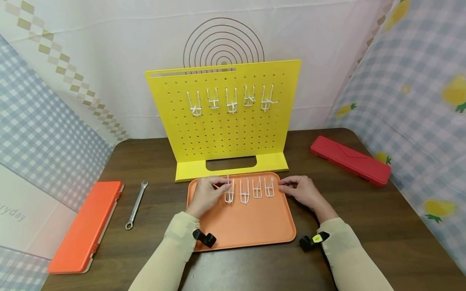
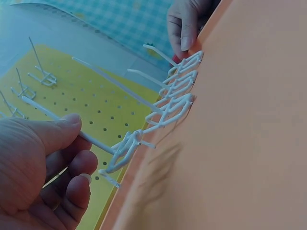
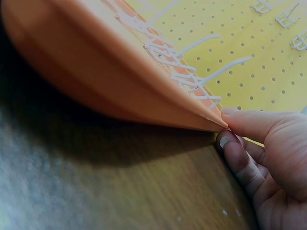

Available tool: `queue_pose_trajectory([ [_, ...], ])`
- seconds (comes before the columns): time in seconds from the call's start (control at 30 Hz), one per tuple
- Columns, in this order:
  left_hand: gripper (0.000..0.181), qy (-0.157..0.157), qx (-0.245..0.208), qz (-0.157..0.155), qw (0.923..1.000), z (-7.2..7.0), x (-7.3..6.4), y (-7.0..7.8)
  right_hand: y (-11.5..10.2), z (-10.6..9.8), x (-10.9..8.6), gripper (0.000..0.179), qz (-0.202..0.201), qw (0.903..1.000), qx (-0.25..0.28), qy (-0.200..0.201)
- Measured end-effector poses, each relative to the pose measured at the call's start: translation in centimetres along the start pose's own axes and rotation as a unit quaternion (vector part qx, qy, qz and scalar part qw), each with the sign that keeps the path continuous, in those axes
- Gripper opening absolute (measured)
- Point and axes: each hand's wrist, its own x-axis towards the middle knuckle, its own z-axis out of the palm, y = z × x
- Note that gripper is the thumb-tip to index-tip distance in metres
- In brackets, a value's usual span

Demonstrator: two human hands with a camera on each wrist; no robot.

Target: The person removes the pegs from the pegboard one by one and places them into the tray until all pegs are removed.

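Observation:
Between thumb and fingertips, my left hand [image 1: 208, 197] pinches the long prong of a white pegboard hook [image 2: 125, 151]. This hook is over the far left part of the orange tray [image 1: 242, 226], its shadow falling on the tray in the left wrist view. To its right, three more white hooks [image 1: 257, 192] lie in a row along the tray's far side, prongs pointing up. My right hand [image 1: 305, 193] pinches the tray's right rim; in the right wrist view the thumb [image 3: 252, 125] lies on top and a finger [image 3: 235, 151] below.
A yellow pegboard [image 1: 225, 129] stands behind the tray, with several white hooks [image 1: 232, 106] hung in a row near its top. On the left lie a wrench [image 1: 136, 205] and an orange case [image 1: 87, 226]. A red case [image 1: 349, 160] lies at the right back.

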Motion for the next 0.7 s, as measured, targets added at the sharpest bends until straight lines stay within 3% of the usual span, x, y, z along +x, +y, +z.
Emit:
queue_pose_trajectory([
  [0.7,0.016,-0.005,0.021,-0.015,0.9997,0.52,-0.03,-0.52,0.03,0.02,-0.04,0.028,-0.003,1.0,0.007,0.0],
])
